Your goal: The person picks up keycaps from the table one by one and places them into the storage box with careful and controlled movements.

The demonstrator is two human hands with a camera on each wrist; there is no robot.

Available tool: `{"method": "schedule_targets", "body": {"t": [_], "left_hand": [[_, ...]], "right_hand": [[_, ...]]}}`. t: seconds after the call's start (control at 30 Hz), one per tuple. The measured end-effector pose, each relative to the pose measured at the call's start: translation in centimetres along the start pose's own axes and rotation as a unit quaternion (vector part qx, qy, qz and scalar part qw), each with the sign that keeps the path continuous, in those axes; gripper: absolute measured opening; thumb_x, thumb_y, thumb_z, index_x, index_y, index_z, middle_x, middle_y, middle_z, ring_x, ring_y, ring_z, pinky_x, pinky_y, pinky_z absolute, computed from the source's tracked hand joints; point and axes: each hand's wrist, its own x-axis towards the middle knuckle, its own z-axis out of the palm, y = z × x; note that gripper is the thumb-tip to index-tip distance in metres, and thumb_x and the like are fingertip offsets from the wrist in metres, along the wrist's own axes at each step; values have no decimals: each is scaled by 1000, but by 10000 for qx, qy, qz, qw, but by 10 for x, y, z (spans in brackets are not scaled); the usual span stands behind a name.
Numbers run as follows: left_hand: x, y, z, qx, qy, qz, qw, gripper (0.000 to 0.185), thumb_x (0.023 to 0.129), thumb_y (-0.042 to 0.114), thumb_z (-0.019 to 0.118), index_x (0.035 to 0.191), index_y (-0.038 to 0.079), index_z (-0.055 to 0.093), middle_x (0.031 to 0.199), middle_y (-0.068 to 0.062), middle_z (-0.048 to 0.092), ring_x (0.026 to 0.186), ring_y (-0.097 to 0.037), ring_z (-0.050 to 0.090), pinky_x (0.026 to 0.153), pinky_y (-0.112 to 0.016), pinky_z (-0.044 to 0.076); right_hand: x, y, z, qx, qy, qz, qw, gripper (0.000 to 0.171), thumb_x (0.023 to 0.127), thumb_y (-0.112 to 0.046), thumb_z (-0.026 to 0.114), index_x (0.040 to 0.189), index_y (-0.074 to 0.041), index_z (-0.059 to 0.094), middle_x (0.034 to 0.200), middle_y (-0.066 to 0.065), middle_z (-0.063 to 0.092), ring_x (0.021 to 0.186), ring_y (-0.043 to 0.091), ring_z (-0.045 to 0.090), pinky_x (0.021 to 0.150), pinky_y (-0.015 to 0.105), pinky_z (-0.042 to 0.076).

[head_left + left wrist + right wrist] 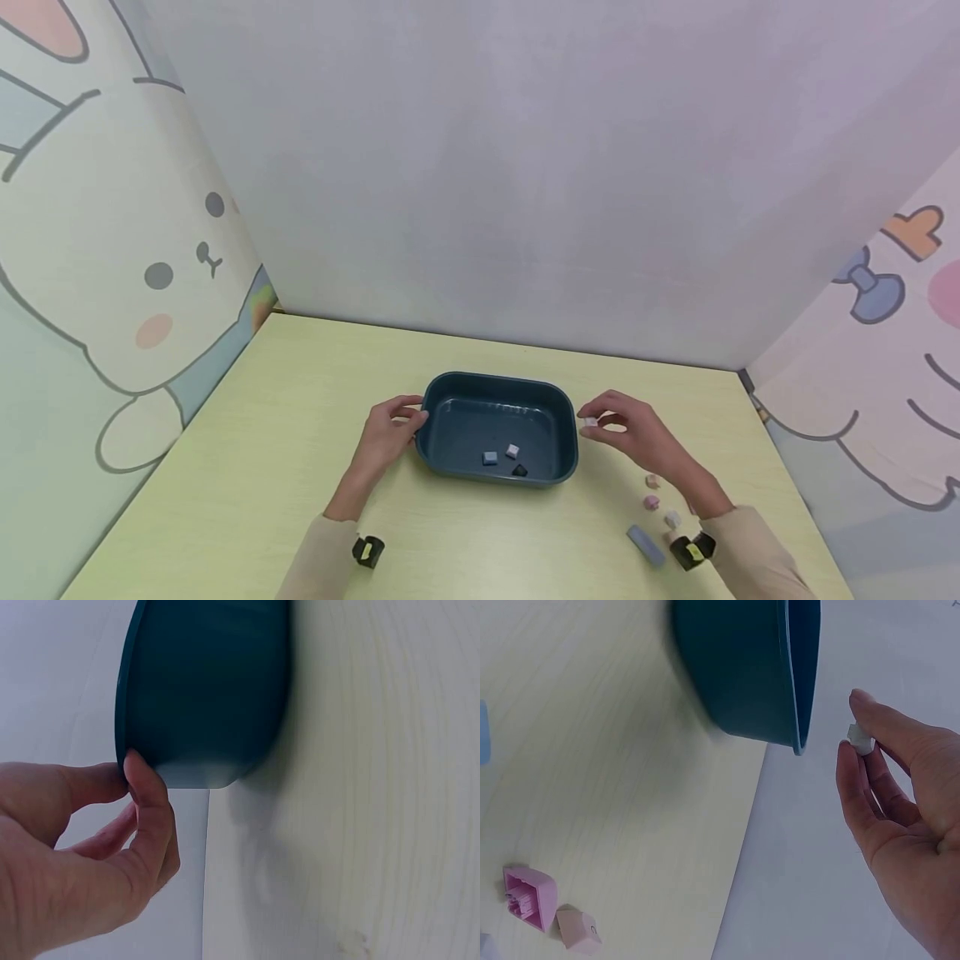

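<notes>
A dark teal plastic basin [495, 481] stands on the table. My left hand [385, 435] pinches its left rim between thumb and fingers, seen closely in the left wrist view. Just outside the right rim, my right hand [628, 429] holds a small white keycap [860, 739] between thumb and fingertips, above the table and apart from the basin. Inside the basin, near its front wall, lie a blue keycap [490, 458], a white keycap [512, 451] and a black keycap [520, 471].
Under my right forearm, the table [300, 400] holds a pale pink keycap [652, 481], a pink keycap [651, 502], a white keycap [672, 519] and a long blue-grey keycap [646, 546]. Walls [480, 208] enclose the table's back and sides.
</notes>
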Motion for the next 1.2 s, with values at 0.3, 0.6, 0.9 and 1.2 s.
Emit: {"method": "schedule_targets", "body": {"t": [0.3, 0.6, 0.9, 1.2], "left_hand": [[-1, 1, -1, -49, -23, -6, 10000, 31, 97, 5, 70, 126, -4, 67, 98, -15, 69, 79, -32, 71, 61, -24, 53], [-2, 1, -1, -32, -7, 18, 10000, 30, 97, 6, 69, 125, -5, 67, 97, -17, 69, 80, -35, 70, 62, -29, 56], [-2, 0, -1, -74, -51, 16, 10000, 32, 97, 6, 69, 127, -5, 66, 98, -15, 68, 81, -35, 71, 63, -29, 56], [-1, -1, -1, -109, -79, 29, 9999, 31, 97, 6, 69, 126, -4, 67, 98, -15, 69, 81, -35, 71, 62, -29, 56]], "right_hand": [[10, 1, 4, -51, 9, -28, 10000, 23, 88, -5, 81, 110, -7, 75, 106, 6, 70, 94, 19, 68, 84, 28, 59], [20, -2, 7, 89, -24, -77, 9999, 24, 87, -6, 81, 110, -6, 75, 106, 2, 70, 93, 20, 67, 83, 37, 60], [30, -3, 14, 193, -186, -99, 9996, 23, 89, -7, 80, 110, -3, 74, 105, 4, 69, 93, 17, 67, 85, 33, 59], [38, -8, 16, 180, -323, -74, 9993, 22, 89, -6, 80, 110, -3, 74, 103, 2, 68, 90, 13, 65, 85, 30, 59]]}}
